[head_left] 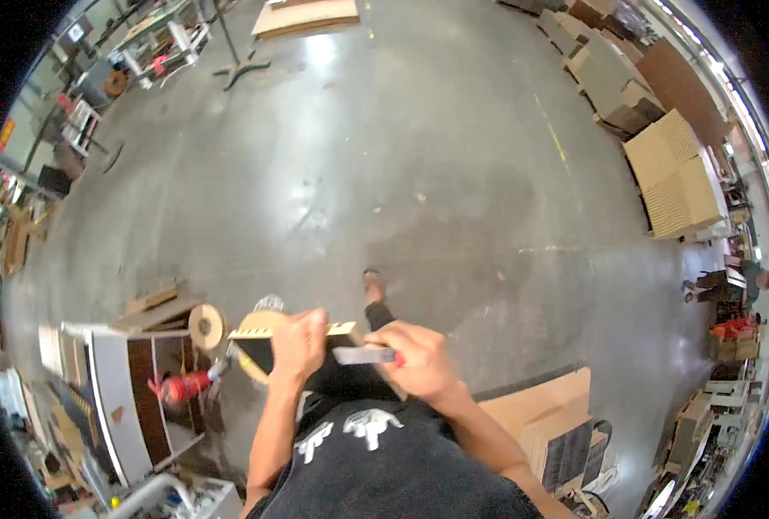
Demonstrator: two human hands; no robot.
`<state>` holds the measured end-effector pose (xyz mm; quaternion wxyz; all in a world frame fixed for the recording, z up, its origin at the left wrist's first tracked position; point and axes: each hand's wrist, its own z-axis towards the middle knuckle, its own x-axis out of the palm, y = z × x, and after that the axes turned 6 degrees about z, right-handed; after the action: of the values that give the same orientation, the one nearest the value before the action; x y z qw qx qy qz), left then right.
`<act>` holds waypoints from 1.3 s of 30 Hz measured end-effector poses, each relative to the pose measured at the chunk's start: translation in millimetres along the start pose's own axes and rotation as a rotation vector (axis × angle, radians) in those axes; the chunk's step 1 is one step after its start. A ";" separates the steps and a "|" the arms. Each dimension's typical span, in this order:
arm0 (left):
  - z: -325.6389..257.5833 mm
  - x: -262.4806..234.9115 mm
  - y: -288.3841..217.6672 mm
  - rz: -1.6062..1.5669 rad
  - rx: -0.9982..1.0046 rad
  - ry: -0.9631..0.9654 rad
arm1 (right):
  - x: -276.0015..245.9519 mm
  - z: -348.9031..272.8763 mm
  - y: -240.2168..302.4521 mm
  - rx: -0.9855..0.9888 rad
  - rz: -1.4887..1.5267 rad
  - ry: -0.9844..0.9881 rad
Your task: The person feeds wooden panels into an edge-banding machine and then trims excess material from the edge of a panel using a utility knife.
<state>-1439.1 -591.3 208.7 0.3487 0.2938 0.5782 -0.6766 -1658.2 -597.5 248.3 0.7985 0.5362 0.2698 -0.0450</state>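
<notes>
My left hand (300, 344) is closed round the upper edge of a pale wooden piece with a notched edge (343, 329), held in front of my body. Its near side looks dark, and what lies beneath it is partly hidden by my hands. My right hand (421, 360) grips a flat-bladed hand tool with a red part by the handle (365, 355). The grey blade points left, close to the right end of the notched piece; whether it touches cannot be made out. A roundish pale item (259, 322) shows behind the wood, just left of my left hand.
At left stand a roll of tape-like material (206, 325), a red fire extinguisher (185, 386) and a white-edged cabinet (107, 398). Cardboard sheets (540, 402) lie low right. Stacked cardboard (674, 177) lines the far right, where a person (715, 281) stands. A flat panel (306, 16) lies far ahead.
</notes>
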 end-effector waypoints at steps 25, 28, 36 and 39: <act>350.7 -193.3 390.0 0.054 -0.482 -0.580 | 342.1 638.2 -48.2 -0.116 0.412 0.656; 369.8 -237.9 447.4 0.077 -0.576 -0.561 | 398.9 696.3 -60.8 -0.044 0.614 0.574; 393.7 -331.7 599.1 0.100 -0.852 -0.741 | 566.3 822.7 12.4 0.106 0.592 1.171; 405.1 -362.7 654.4 0.102 -0.913 -0.838 | 644.5 872.1 52.7 0.053 0.555 1.357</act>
<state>-693.8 -1000.9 185.6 0.6683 -0.1485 0.6084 -0.4015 -757.3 -1203.2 227.0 0.4246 0.5140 0.5579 0.4943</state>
